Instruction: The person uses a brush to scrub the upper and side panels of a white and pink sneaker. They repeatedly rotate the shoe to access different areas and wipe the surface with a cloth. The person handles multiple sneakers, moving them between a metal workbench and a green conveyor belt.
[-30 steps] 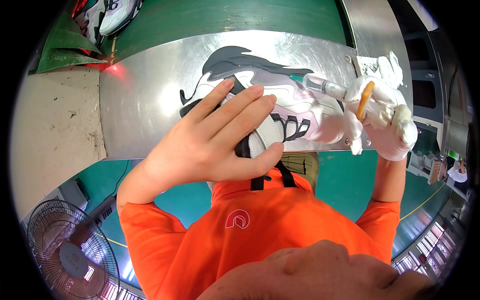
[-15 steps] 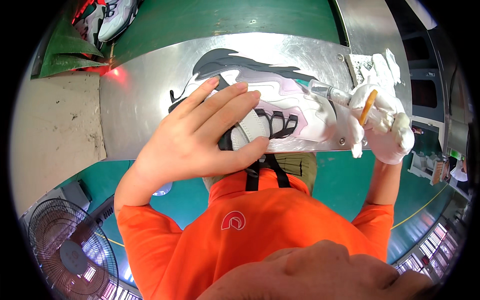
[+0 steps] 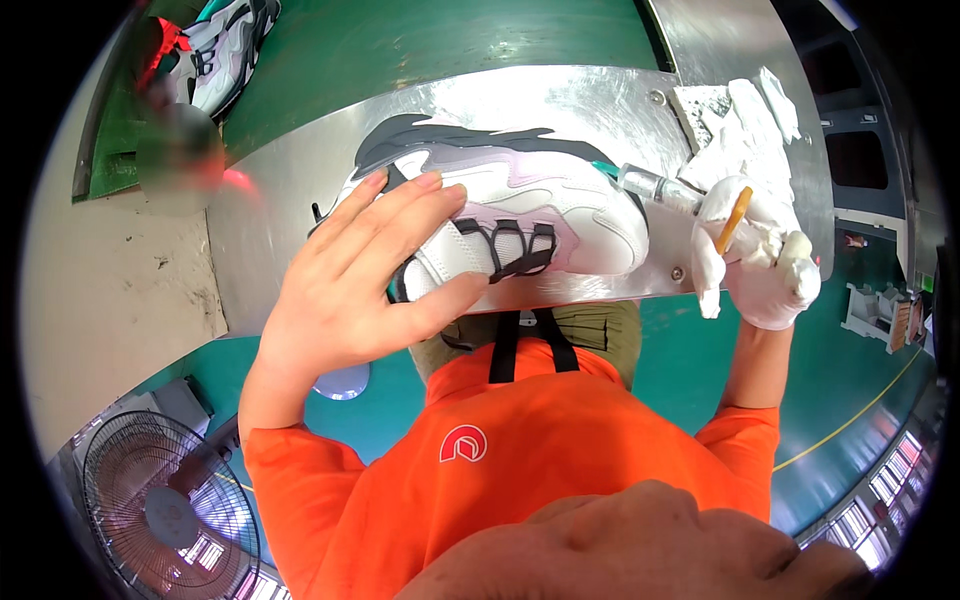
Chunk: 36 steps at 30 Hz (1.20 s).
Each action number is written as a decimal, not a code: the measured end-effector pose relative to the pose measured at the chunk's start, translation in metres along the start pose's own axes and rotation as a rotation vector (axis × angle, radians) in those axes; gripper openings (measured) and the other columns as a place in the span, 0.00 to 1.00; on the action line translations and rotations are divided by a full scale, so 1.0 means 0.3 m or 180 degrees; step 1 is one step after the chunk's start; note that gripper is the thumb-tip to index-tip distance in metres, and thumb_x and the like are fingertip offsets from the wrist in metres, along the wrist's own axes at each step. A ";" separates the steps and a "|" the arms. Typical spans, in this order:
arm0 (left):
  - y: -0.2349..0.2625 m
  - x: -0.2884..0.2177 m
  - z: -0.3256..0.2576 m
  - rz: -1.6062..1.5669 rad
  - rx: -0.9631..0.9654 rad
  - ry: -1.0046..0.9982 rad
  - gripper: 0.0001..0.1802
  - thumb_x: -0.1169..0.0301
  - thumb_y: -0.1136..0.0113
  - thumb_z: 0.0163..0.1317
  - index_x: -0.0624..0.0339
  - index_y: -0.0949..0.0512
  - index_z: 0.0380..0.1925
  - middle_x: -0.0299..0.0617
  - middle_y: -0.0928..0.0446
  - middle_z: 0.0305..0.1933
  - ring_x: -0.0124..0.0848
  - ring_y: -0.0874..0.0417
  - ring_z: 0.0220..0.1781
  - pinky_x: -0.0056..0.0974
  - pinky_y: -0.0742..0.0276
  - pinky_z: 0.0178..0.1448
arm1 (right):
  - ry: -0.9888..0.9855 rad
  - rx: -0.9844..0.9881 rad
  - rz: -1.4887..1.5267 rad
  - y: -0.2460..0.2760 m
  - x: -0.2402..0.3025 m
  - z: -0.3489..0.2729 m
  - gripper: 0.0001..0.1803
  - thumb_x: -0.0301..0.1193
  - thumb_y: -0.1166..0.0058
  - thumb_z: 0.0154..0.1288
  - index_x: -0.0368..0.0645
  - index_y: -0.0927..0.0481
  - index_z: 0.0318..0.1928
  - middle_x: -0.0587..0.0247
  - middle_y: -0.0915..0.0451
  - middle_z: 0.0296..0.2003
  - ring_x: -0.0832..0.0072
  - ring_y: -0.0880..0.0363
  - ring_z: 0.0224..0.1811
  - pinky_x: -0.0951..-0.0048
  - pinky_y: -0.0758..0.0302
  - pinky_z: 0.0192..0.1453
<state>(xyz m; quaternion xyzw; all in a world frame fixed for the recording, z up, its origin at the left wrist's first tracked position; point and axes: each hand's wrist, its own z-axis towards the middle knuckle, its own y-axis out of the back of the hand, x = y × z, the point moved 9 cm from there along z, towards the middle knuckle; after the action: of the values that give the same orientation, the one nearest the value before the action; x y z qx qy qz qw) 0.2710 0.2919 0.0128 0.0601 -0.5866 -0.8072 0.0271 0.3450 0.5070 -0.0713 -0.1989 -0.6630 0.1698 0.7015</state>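
Observation:
A white, lilac and grey sneaker (image 3: 590,225) with black laces lies on its side on the metal tabletop (image 3: 265,215), its toe toward the right. Over the ankle end and tongue rests my bare left hand (image 3: 365,265), its fingers spread across the upper and the thumb near the laces, gripping the shoe. My right hand (image 3: 760,255), in a white glove, is closed round a clear syringe (image 3: 655,187) with a green tip. That tip meets the sneaker's edge near the toe, where sole and upper join. A tan stick (image 3: 735,220) sticks out between the gloved fingers.
Crumpled white cloth (image 3: 745,125) and a speckled pad (image 3: 700,120) lie beyond my right hand. A green surface (image 3: 450,35) runs along the far side, with other sneakers (image 3: 222,60) at far left. A beige board (image 3: 120,260) adjoins the metal. A fan (image 3: 170,515) stands lower left.
My left hand and the sneaker have shifted left over the metal, so the syringe tip now sits farther toward the toe. A blurred round shape has appeared near the upper left sneakers.

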 end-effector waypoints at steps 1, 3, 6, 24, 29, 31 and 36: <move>-0.003 -0.003 0.002 0.0000 0.0060 -0.0016 0.15 0.67 0.31 0.42 0.51 0.20 0.34 0.50 0.21 0.51 0.50 0.19 0.55 0.55 0.25 0.60 | 0.0042 -0.0030 0.0050 0.006 -0.005 -0.008 0.45 0.56 0.38 0.49 0.21 0.31 0.49 0.48 0.25 0.23 0.68 0.26 0.15 0.75 0.28 0.17; -0.005 0.000 0.002 0.0153 0.0124 0.0075 0.13 0.69 0.34 0.47 0.45 0.21 0.35 0.47 0.21 0.52 0.45 0.19 0.54 0.51 0.23 0.58 | 0.0070 -0.0079 0.0084 0.016 -0.013 -0.020 0.45 0.56 0.38 0.48 0.20 0.30 0.47 0.49 0.25 0.23 0.68 0.26 0.15 0.75 0.29 0.17; -0.006 -0.010 -0.001 0.0247 0.0117 0.0182 0.11 0.70 0.36 0.50 0.44 0.21 0.36 0.46 0.21 0.52 0.43 0.18 0.54 0.49 0.22 0.57 | 0.0129 -0.0036 0.0232 0.030 -0.028 -0.038 0.45 0.56 0.38 0.48 0.19 0.30 0.46 0.48 0.25 0.23 0.67 0.25 0.15 0.76 0.29 0.16; -0.056 -0.208 -0.052 0.1103 -0.0194 0.0485 0.12 0.70 0.35 0.55 0.50 0.20 0.41 0.50 0.18 0.47 0.43 0.15 0.45 0.42 0.18 0.45 | 0.0448 -0.0061 0.1237 0.127 -0.183 -0.172 0.49 0.58 0.36 0.44 0.22 0.31 0.50 0.45 0.26 0.21 0.64 0.25 0.15 0.71 0.26 0.17; -0.077 -0.238 -0.063 0.1341 -0.0202 0.0471 0.12 0.70 0.34 0.55 0.51 0.20 0.40 0.48 0.18 0.45 0.41 0.15 0.44 0.40 0.18 0.45 | 0.0524 -0.0111 0.1529 0.132 -0.226 -0.202 0.49 0.58 0.34 0.41 0.24 0.31 0.50 0.46 0.26 0.21 0.64 0.24 0.16 0.71 0.25 0.18; -0.079 -0.243 -0.060 0.1376 -0.0226 0.0434 0.11 0.71 0.34 0.55 0.52 0.19 0.40 0.47 0.18 0.44 0.41 0.15 0.44 0.40 0.18 0.44 | 0.0460 -0.0184 0.1578 0.131 -0.234 -0.215 0.49 0.58 0.34 0.42 0.25 0.31 0.50 0.46 0.25 0.22 0.63 0.24 0.17 0.71 0.25 0.19; -0.105 -0.258 -0.067 0.1566 -0.0081 0.0173 0.22 0.63 0.26 0.47 0.61 0.23 0.39 0.53 0.20 0.45 0.44 0.17 0.43 0.42 0.18 0.46 | 0.0645 -0.0184 0.1849 0.118 -0.240 -0.237 0.47 0.57 0.35 0.45 0.26 0.30 0.51 0.46 0.25 0.24 0.63 0.23 0.18 0.71 0.25 0.19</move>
<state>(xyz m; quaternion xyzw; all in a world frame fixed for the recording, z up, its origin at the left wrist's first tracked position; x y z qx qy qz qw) 0.3512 0.2914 -0.0181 -0.0631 -0.5725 -0.7817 0.2394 0.4122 0.4977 -0.1543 -0.4158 -0.5097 0.3235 0.6802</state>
